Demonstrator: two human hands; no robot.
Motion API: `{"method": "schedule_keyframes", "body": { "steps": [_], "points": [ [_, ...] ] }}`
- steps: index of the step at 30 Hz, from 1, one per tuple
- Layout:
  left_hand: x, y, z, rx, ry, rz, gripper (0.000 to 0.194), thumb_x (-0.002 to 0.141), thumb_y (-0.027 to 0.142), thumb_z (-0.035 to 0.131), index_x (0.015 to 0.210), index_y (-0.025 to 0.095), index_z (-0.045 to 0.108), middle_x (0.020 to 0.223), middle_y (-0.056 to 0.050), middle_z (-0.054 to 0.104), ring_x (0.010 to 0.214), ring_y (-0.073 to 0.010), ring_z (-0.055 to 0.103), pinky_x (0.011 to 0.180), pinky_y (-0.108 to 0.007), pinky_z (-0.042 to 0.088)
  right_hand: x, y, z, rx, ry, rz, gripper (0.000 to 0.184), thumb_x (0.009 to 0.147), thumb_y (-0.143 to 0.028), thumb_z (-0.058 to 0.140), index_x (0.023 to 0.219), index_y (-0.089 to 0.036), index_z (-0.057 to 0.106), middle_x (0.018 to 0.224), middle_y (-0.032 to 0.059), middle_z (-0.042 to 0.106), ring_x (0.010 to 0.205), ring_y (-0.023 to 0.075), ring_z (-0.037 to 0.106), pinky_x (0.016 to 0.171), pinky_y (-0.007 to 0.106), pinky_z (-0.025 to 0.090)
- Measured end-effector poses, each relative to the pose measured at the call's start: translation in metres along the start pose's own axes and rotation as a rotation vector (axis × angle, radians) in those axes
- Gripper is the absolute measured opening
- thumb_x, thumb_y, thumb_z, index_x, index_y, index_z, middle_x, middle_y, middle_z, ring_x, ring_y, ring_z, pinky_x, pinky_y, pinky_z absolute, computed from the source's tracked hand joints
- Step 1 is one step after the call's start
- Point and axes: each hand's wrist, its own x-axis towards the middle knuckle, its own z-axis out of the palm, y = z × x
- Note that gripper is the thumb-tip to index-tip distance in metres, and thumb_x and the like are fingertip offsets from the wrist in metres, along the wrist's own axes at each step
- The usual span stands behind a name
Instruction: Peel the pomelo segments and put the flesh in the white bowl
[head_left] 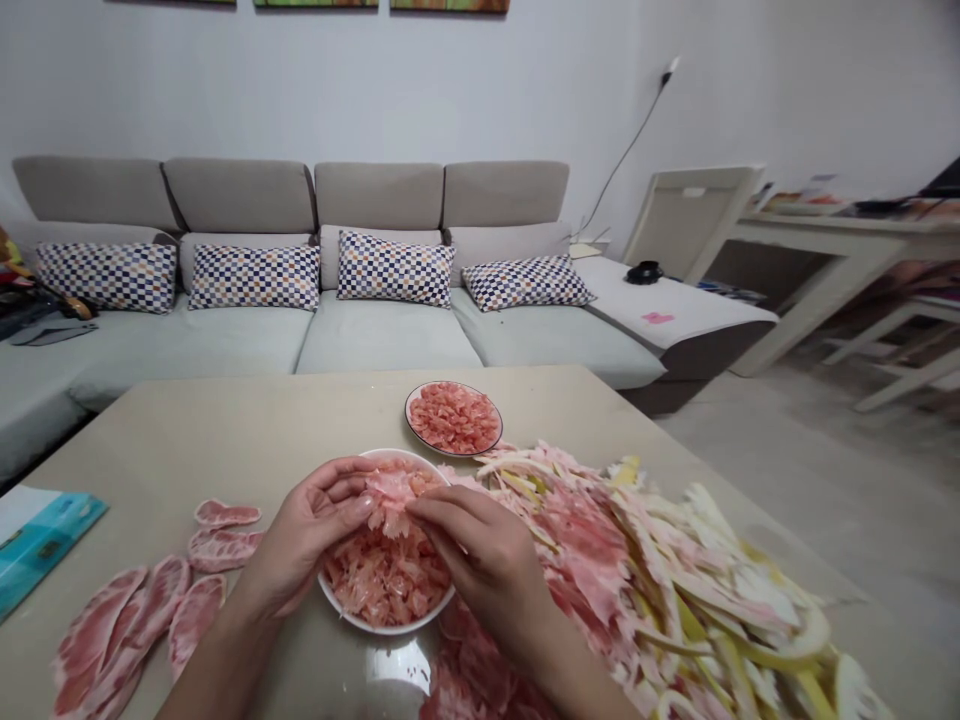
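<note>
A piece of pink pomelo segment, its pale membrane partly opened, is held between both hands over a white bowl. My left hand pinches its left side between thumb and fingers. On the right side, my right hand grips it with thumb and fingertips. Peeled pomelo pulp heaps inside the bowl below. Several unpeeled pomelo segments lie on the table left of my left forearm. Beside my right hand spreads a pile of pink membranes and yellow-white rind.
A dark-rimmed plate of pomelo pulp sits beyond the bowl on the beige table. At the left edge lies a blue-and-white packet. Behind the table stands a grey sofa with checkered cushions.
</note>
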Motion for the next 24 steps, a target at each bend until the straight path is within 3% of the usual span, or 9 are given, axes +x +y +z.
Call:
{"method": "schedule_keyframes", "body": {
  "steps": [6, 11, 13, 15, 18, 24],
  "points": [
    [0.000, 0.002, -0.004, -0.013, 0.031, 0.013, 0.036, 0.078, 0.021, 0.076, 0.111, 0.020, 0.063, 0.102, -0.005, 0.067, 0.089, -0.0139, 0.064, 0.079, -0.022, 0.052, 0.001, 0.000, -0.004, -0.101, -0.004, 0.046, 0.017, 0.091, -0.009, 0.050, 0.098, -0.014, 0.065, 0.091, 0.0114, 0.068, 0.085, 0.0215, 0.064, 0.075, 0.034, 0.053],
    [0.003, 0.003, -0.008, 0.017, 0.092, 0.043, 0.037, 0.076, 0.023, 0.077, 0.110, 0.020, 0.063, 0.101, -0.004, 0.066, 0.087, -0.0125, 0.063, 0.078, -0.020, 0.051, 0.002, 0.003, -0.009, 0.065, -0.209, 0.162, 0.025, 0.085, -0.002, 0.052, 0.095, -0.019, 0.068, 0.099, 0.0072, 0.067, 0.092, 0.0191, 0.064, 0.080, 0.031, 0.052],
    [0.004, 0.001, -0.007, 0.050, 0.097, 0.053, 0.034, 0.077, 0.025, 0.076, 0.109, 0.020, 0.064, 0.105, -0.005, 0.066, 0.091, -0.0136, 0.063, 0.080, -0.021, 0.050, 0.001, 0.004, -0.008, 0.065, -0.257, 0.186, 0.021, 0.084, -0.004, 0.057, 0.091, -0.020, 0.068, 0.100, 0.0062, 0.068, 0.092, 0.0198, 0.064, 0.081, 0.032, 0.051],
    [0.004, -0.002, -0.005, 0.084, 0.083, 0.053, 0.032, 0.079, 0.028, 0.075, 0.108, 0.020, 0.064, 0.110, -0.006, 0.065, 0.098, -0.0165, 0.062, 0.083, -0.023, 0.050, 0.000, 0.003, -0.007, 0.024, -0.233, 0.239, 0.009, 0.084, -0.011, 0.062, 0.083, -0.019, 0.065, 0.088, 0.0050, 0.068, 0.081, 0.0198, 0.063, 0.074, 0.032, 0.050],
    [0.004, -0.005, -0.003, 0.131, 0.061, 0.048, 0.031, 0.081, 0.030, 0.072, 0.110, 0.021, 0.064, 0.116, -0.009, 0.065, 0.111, -0.0221, 0.059, 0.088, -0.027, 0.049, 0.000, -0.003, -0.007, 0.006, -0.139, 0.281, 0.011, 0.085, -0.011, 0.059, 0.078, -0.019, 0.057, 0.075, 0.0023, 0.061, 0.070, 0.0178, 0.057, 0.064, 0.030, 0.046],
    [0.002, -0.007, 0.003, 0.190, -0.039, 0.066, 0.024, 0.081, 0.028, 0.072, 0.104, 0.021, 0.067, 0.111, -0.007, 0.069, 0.103, -0.0210, 0.064, 0.094, -0.032, 0.048, 0.004, -0.008, -0.005, 0.160, -0.047, 0.155, 0.019, 0.091, -0.012, 0.055, 0.106, -0.022, 0.061, 0.099, 0.0050, 0.064, 0.092, 0.0180, 0.061, 0.080, 0.029, 0.049]
  ]
}}
